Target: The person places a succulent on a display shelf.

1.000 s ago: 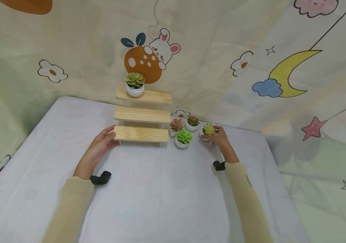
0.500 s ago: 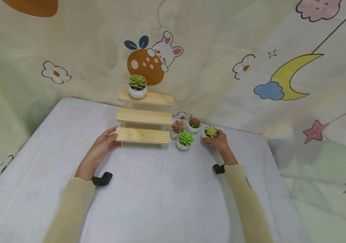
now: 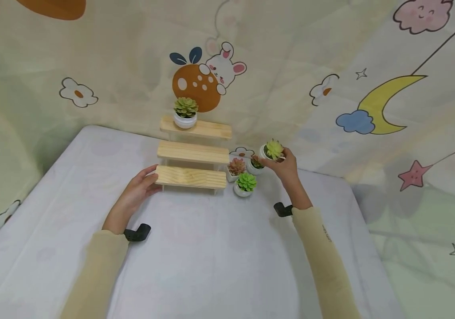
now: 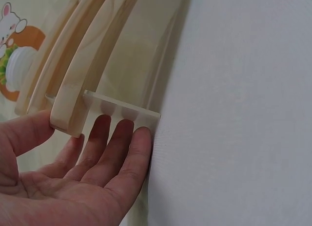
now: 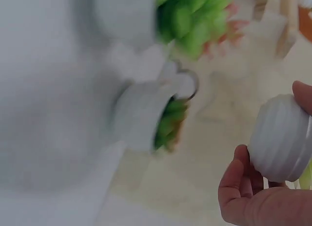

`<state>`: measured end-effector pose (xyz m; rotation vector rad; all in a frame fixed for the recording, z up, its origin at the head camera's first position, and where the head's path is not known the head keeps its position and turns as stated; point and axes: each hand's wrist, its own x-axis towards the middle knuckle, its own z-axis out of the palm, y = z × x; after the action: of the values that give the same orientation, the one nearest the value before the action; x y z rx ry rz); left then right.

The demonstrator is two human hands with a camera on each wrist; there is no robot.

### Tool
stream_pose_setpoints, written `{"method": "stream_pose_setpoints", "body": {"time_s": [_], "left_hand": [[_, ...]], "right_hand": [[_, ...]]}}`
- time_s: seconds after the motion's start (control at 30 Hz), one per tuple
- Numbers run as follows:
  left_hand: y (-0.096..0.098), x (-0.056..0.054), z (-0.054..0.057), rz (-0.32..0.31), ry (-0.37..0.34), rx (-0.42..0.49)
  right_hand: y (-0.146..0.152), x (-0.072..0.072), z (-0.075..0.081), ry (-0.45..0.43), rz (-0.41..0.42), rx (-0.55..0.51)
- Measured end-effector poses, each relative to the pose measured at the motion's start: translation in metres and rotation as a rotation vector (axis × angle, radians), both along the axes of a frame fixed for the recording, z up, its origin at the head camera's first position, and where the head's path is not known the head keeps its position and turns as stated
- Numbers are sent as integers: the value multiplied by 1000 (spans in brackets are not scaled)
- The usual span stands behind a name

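Your right hand (image 3: pixel 287 168) pinches the potted yellow-green plant (image 3: pixel 274 149) between thumb and curled fingers, clear of the table (image 3: pixel 211 257) and near the red-green plant (image 3: pixel 257 164). Your left hand (image 3: pixel 135 192) is partly open about the left end of the stand (image 3: pixel 193 152), thumb and a finger on the lowest board, the other fingertips at its leg (image 4: pixel 122 108). The pink plant (image 3: pixel 236 168), bright green plant (image 3: pixel 245 183) and red-green plant stand grouped beside the right end. One large plant (image 3: pixel 186 112) sits on the top board, left of centre.
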<state>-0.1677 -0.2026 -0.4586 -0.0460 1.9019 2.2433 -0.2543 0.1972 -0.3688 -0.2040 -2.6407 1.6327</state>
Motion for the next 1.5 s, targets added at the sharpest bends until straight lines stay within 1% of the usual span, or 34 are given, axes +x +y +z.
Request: {"method": "stream_pose_setpoints", "body": {"time_s": [0.13,0.23,0.3,0.37,0.47,0.6,0.7,0.87,1.0,1.27,1.5], "left_hand": [[-2,-1,2,-5,21,2],[-4,-1,3,-3,26,-9],[-6,0,1,-1,20,-2],[-7,2,-2,2,11,0],[-6,6,-7,-4,1,19],[-2,9,-9,-12,-5,21],[0,9,-8,-12,-6,12],[3,6,-5,-6,-12,-14],[3,5,-4,5,-21,-22],[3,4,-4,5,-10,-6],[1,3,-1,13,-10,-20]], "right_hand": [[-27,0,17,34,38,-82],[-49,-4,26,66,74,-97],[-64,-10,29,99,109,-95],[-79,-16,30,138,144,-77],[-98,-22,27,183,192,-57],[-115,-26,21,183,225,-32],[-123,-29,19,172,212,-21],[-132,-36,21,183,179,-29],[-139,-42,25,190,189,-38],[-147,-50,28,203,220,-22],[-152,-52,30,196,255,-27]]}}
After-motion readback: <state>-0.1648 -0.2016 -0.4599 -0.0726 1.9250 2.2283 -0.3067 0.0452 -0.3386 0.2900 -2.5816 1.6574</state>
